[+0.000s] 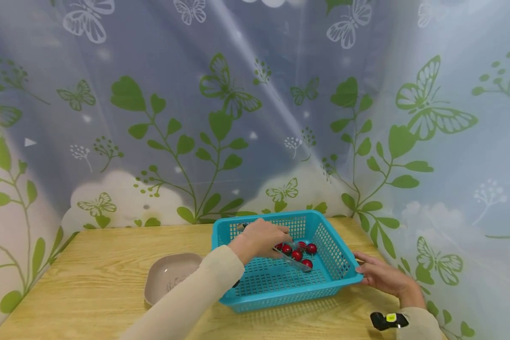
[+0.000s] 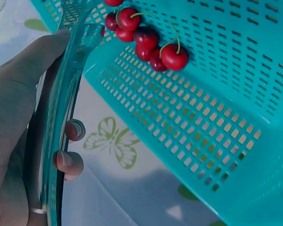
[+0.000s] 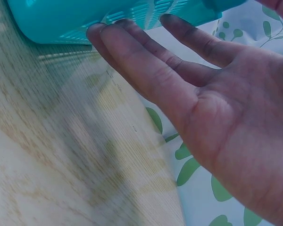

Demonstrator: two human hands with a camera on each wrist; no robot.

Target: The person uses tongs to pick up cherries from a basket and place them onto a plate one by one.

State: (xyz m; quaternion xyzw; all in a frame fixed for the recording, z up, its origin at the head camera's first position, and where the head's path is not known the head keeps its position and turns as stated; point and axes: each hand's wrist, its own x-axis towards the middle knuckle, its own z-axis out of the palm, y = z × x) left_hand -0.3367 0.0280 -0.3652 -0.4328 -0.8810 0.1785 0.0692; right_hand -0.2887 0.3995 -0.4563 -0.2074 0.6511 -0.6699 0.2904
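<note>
My left hand (image 1: 261, 238) reaches over a blue plastic basket (image 1: 280, 295) and grips a clear plastic container (image 2: 59, 117). In the left wrist view that container appears nearly edge-on, with fingertips curled round its side. Several red cherries (image 1: 296, 255) show by its clear edge in the head view; whether each lies in the container or on the basket floor I cannot tell. Stems stand out on some cherries (image 2: 174, 56) in the left wrist view. At the basket's right end, my right hand (image 1: 384, 277) touches the side with nearly straight fingers (image 3: 146, 70).
Left of the basket, partly hidden by my left sleeve, is a beige dish (image 1: 165, 278) with lettering inside. Everything stands on a wood-grain table (image 1: 106, 264). A curtain (image 1: 174, 118) printed with leaves and butterflies hangs behind and along the sides.
</note>
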